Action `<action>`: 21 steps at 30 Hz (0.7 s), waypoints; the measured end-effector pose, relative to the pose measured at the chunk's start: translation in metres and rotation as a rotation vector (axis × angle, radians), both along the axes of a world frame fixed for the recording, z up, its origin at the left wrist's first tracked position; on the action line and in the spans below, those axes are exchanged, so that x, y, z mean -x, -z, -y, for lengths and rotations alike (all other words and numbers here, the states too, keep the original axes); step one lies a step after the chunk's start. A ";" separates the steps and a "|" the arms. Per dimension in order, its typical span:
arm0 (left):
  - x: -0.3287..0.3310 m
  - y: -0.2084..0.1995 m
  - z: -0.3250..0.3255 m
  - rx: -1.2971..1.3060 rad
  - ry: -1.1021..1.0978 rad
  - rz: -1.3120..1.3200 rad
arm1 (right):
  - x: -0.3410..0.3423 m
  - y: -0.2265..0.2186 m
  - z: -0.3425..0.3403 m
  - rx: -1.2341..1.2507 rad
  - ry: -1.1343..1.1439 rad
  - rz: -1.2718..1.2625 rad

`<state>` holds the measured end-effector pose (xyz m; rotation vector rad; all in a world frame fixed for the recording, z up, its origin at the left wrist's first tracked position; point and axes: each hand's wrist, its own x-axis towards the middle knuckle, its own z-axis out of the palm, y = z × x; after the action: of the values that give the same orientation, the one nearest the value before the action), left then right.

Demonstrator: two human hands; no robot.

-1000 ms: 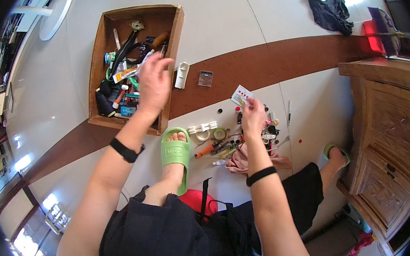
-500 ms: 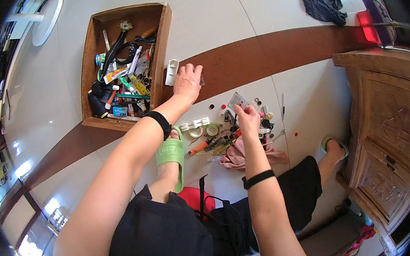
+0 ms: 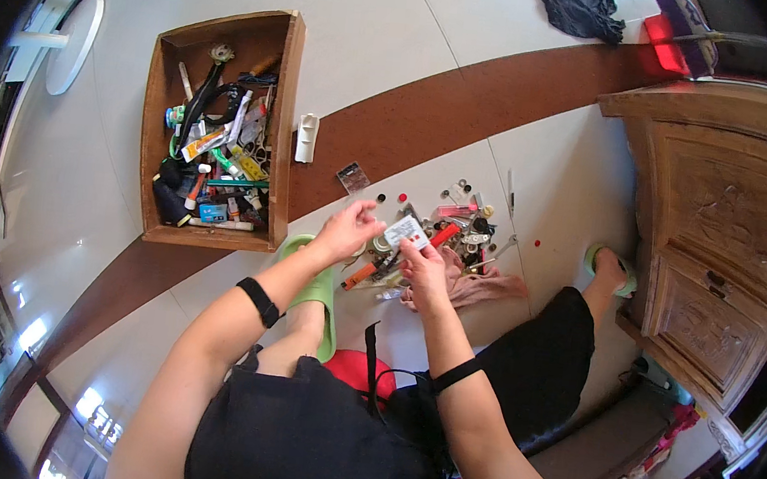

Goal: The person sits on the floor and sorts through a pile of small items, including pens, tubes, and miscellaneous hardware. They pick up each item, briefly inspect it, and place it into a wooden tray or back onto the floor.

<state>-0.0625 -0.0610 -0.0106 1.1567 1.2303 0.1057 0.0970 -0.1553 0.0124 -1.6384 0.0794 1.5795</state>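
Observation:
My right hand [image 3: 424, 271] pinches a small flat packet [image 3: 405, 231], whitish and see-through with red spots at its lower edge. Just left of it hovers my left hand [image 3: 352, 230], fingers apart and slightly bent, nothing visible in them. Below and beyond the hands lies a heap of small items: an orange-handled tool [image 3: 360, 276], a red stick-like piece [image 3: 445, 235], metal bits and a pink cloth [image 3: 480, 290]. A small dark flat packet [image 3: 352, 177] rests on the brown floor band, beyond my left hand.
At left stands a wooden drawer [image 3: 287, 138] filled with tubes, pens and tools. A white plastic holder [image 3: 306, 138] lies beside it. At right is a carved wooden cabinet [image 3: 727, 217]. My green slippers [image 3: 330, 317] flank the heap. A black cloth [image 3: 579, 9] lies far off.
My left hand has let go of the dark packet on the floor and come back toward my right hand. The right hand has drawn the whitish packet nearer and leftward.

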 end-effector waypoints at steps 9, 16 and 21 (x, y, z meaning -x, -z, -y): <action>0.007 -0.027 0.036 0.635 -0.001 0.330 | 0.019 -0.008 0.000 0.039 -0.201 0.077; 0.017 -0.010 0.036 0.629 -0.041 0.261 | 0.001 0.002 0.013 0.117 -0.309 0.153; 0.020 -0.014 0.033 0.653 -0.101 0.262 | -0.011 0.004 0.010 0.084 -0.681 0.586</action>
<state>-0.0821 -0.0941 0.0036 0.4948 0.9796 -0.0665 0.1081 -0.1657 0.0082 -2.2774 -0.8023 1.4877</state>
